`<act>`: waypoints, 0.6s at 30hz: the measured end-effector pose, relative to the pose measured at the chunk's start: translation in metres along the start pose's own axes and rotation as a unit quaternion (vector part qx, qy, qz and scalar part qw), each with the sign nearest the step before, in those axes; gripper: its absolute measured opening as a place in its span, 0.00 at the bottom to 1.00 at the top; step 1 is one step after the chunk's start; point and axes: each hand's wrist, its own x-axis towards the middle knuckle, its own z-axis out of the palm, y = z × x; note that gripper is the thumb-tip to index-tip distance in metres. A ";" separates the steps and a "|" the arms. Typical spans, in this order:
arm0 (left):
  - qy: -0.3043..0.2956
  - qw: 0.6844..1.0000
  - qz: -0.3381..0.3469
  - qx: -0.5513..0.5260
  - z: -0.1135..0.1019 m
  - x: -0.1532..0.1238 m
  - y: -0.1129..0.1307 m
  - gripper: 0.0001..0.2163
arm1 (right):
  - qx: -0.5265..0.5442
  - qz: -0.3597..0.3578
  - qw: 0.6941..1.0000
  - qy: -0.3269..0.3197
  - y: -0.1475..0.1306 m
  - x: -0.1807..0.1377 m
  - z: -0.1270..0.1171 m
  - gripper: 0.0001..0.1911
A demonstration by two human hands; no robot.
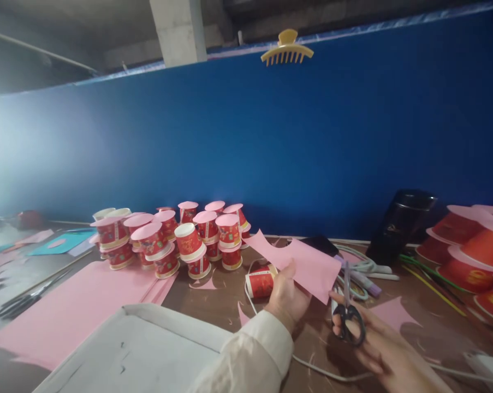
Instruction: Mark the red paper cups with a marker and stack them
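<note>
My left hand [289, 297] grips a sheet of pink paper [312, 267] by its lower edge, and a curved notch is cut into the sheet's upper side. In my right hand [377, 338] is a pair of scissors [347, 316] with black handles, its blades pointing up beside the paper's right corner. The right fingertips reach close to that corner; whether they touch it I cannot tell. Just left of my left hand, a red paper cup [260, 283] lies on its side on the brown table [213, 311].
Red cups with pink paper discs [150, 231] stand stacked at the back; more stacked cups [471, 267] are at right. A black bottle [399, 226] leans near white cables [361, 262]. Pink sheets [82, 305], another pair of scissors [29, 297] and a white box [164, 349] lie left.
</note>
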 end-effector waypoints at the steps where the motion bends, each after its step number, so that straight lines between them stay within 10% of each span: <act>1: -0.001 1.000 -0.007 -0.005 -0.001 0.002 -0.001 0.08 | -0.004 0.006 1.000 -0.014 0.002 0.005 -0.003 0.47; 18: -0.043 0.999 -0.005 -0.016 -0.013 0.011 0.012 0.17 | -0.334 -0.089 0.938 -0.020 -0.003 -0.011 0.009 0.29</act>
